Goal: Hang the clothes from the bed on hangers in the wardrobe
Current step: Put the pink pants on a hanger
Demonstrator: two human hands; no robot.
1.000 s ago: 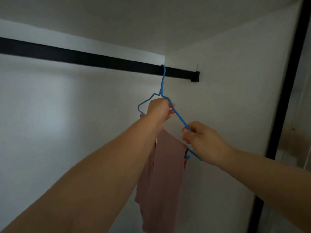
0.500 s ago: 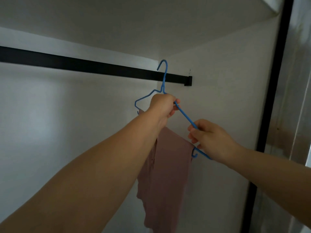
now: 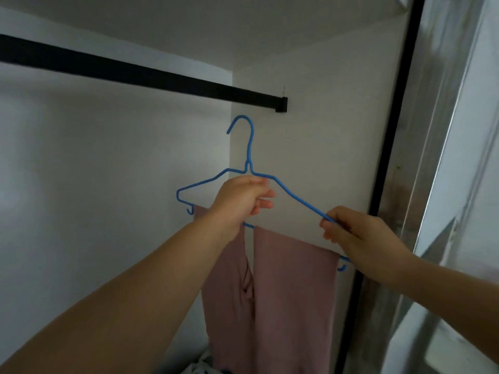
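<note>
A blue wire hanger carries a pink garment folded over its bottom bar. The hanger is off the black wardrobe rail, and its hook sits below the rail. My left hand grips the hanger's upper wire just below the neck. My right hand pinches the hanger's right sloping arm near its lower end. The pink cloth hangs down in two panels between my arms.
The wardrobe's white back wall and white side wall enclose the space. A black door frame runs down the right, with a reflective door panel beyond it. Some pale cloth lies at the bottom.
The hanger was hooked on the rail a second ago; it has since been lifted off and lowered, and turned to face me more squarely. Both hands kept their hold.
</note>
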